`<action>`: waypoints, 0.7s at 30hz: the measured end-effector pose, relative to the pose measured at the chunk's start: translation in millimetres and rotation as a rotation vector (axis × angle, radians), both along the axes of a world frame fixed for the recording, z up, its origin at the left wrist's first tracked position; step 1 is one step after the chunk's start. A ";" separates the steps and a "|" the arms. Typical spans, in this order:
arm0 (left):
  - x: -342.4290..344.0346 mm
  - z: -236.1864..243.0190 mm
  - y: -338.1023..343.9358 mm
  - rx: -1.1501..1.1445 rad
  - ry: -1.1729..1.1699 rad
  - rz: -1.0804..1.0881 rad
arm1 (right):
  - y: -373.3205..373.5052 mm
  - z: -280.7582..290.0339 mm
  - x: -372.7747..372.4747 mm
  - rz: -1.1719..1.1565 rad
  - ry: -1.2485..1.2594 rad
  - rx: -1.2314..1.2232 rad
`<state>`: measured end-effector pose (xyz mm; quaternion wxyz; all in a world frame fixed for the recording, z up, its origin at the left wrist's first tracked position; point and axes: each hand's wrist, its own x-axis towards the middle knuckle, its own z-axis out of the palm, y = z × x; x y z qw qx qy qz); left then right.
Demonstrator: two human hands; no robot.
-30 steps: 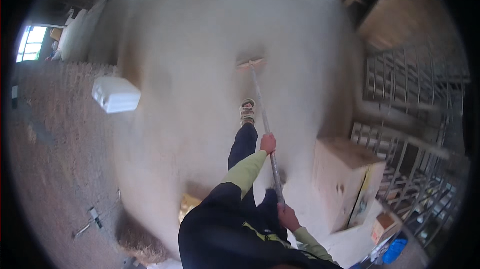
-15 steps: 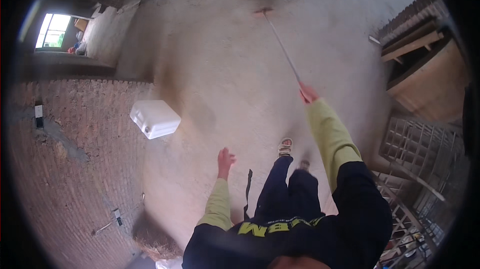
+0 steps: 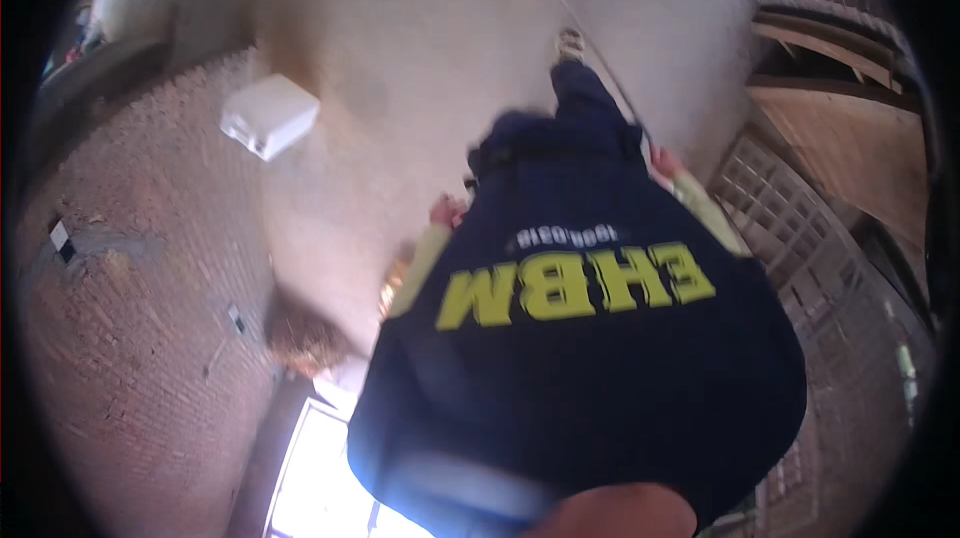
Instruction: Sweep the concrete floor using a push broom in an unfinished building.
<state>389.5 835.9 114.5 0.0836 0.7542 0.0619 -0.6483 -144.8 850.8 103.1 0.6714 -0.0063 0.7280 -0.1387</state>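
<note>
My right hand (image 3: 664, 162) is closed round the long thin pole (image 3: 586, 38) of a broom beside my right hip. The pole runs up to the broom head at the top edge, which is blurred and mostly cut off. My left hand (image 3: 446, 210) hangs by my left hip with loosely parted fingers and no grip on the pole, partly hidden by my dark jacket (image 3: 580, 368). One sandalled foot (image 3: 569, 44) is forward on the concrete floor (image 3: 400, 18), left of the pole.
A white plastic jerrycan (image 3: 269, 113) lies at the left beside a brick wall (image 3: 120, 318). Metal grilles (image 3: 760, 188) and wooden boards (image 3: 830, 148) line the right. A bright opening (image 3: 315, 458) shows at lower left.
My left hand has let go of the pole. My right hand first reached forward, then came back beside my hip. The view has tilted down onto my torso and legs.
</note>
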 end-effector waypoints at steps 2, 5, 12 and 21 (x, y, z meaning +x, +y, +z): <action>-39.9 30.6 -48.1 -0.212 0.014 -0.255 | -89.6 65.1 -27.9 0.748 0.280 0.022; -96.6 65.4 -102.2 -0.127 -0.089 -0.075 | -183.4 79.8 -58.7 0.889 0.373 0.040; -150.6 28.5 -166.7 -0.299 -0.039 0.164 | -404.6 41.4 -47.2 1.128 0.448 -0.111; -194.9 -5.7 -543.2 -0.430 -0.085 -0.119 | -737.1 55.2 -4.5 0.951 0.296 -0.243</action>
